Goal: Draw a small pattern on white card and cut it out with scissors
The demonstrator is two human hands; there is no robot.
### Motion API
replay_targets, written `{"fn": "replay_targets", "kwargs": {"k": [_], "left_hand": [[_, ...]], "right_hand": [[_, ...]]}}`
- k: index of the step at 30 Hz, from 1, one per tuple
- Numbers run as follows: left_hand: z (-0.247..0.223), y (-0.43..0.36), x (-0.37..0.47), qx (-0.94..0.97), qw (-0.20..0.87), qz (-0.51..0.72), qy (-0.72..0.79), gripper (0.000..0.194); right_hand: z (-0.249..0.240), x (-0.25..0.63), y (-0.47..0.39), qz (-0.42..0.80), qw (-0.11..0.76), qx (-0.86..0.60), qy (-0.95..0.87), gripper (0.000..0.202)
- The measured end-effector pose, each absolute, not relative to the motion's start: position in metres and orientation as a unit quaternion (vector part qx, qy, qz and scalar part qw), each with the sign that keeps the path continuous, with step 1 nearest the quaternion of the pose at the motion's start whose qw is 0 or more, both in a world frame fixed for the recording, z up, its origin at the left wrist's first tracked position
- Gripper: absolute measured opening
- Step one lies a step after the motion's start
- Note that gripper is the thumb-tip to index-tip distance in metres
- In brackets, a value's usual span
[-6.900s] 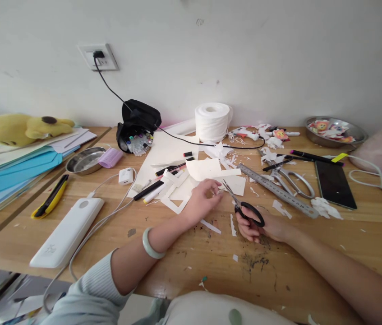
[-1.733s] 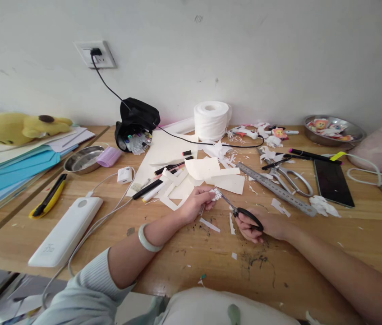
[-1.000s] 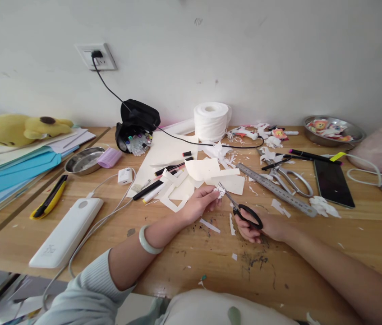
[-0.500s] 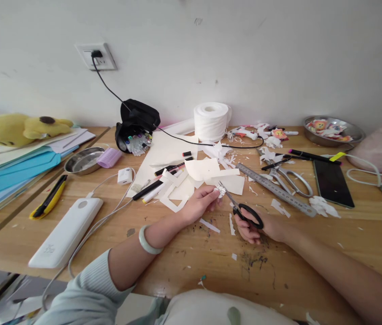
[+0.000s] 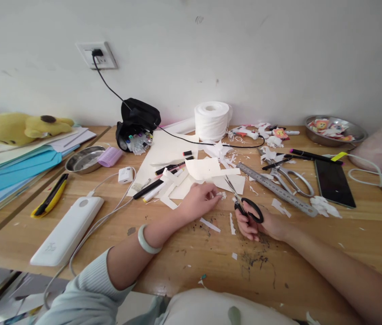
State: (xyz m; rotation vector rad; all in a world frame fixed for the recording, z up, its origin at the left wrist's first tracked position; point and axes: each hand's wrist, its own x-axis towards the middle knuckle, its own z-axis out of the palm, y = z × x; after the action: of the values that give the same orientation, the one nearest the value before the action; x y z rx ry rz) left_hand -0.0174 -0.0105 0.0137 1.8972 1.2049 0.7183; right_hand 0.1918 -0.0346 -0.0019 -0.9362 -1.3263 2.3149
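My left hand (image 5: pixel 201 198) is closed in a pinch on a small white paper piece (image 5: pixel 222 195) with dark lines, just past its fingertips. In my right hand (image 5: pixel 256 222) are black-handled scissors (image 5: pixel 252 211), their slim blades slightly parted and pointing up and left. A small gap separates the blades from the paper piece. Behind my left hand lie cream paper sheets (image 5: pixel 204 169) and cut strips. A narrow white strip (image 5: pixel 210 225) and another scrap (image 5: pixel 232 224) rest on the wooden table between and below my hands.
A steel ruler (image 5: pixel 275 188), silver scissors (image 5: pixel 294 180) and a phone (image 5: pixel 334 183) lie at the right. Behind stand a white roll (image 5: pixel 212 122) and a metal bowl (image 5: pixel 335 131). At the left are a power bank (image 5: pixel 67 231), yellow cutter (image 5: pixel 50 197) and small dish (image 5: pixel 85 160).
My left hand has turned, with its knuckles now higher and the paper piece partly hidden. The scissor blades have parted and moved slightly right, away from the paper.
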Motion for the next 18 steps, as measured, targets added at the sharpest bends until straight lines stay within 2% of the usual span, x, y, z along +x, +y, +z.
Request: {"fn": "replay_targets", "kwargs": {"k": [3, 6, 12, 18], "left_hand": [[0.021, -0.005, -0.027, 0.772, 0.321, 0.237, 0.495, 0.018], [0.028, 0.0, -0.041, 0.782, 0.294, 0.174, 0.521, 0.022], [0.03, 0.002, -0.063, 0.829, 0.283, 0.031, 0.481, 0.034], [0.031, 0.001, -0.059, 0.826, 0.302, -0.002, 0.475, 0.02]], "right_hand": [[-0.001, 0.191, -0.035, 0.81, 0.154, -0.332, -0.459, 0.056], [-0.001, 0.19, -0.034, 0.809, 0.15, -0.342, -0.454, 0.058], [-0.004, 0.19, -0.033, 0.817, 0.168, -0.313, -0.455, 0.055], [-0.008, 0.192, -0.032, 0.816, 0.167, -0.314, -0.457, 0.055]]}}
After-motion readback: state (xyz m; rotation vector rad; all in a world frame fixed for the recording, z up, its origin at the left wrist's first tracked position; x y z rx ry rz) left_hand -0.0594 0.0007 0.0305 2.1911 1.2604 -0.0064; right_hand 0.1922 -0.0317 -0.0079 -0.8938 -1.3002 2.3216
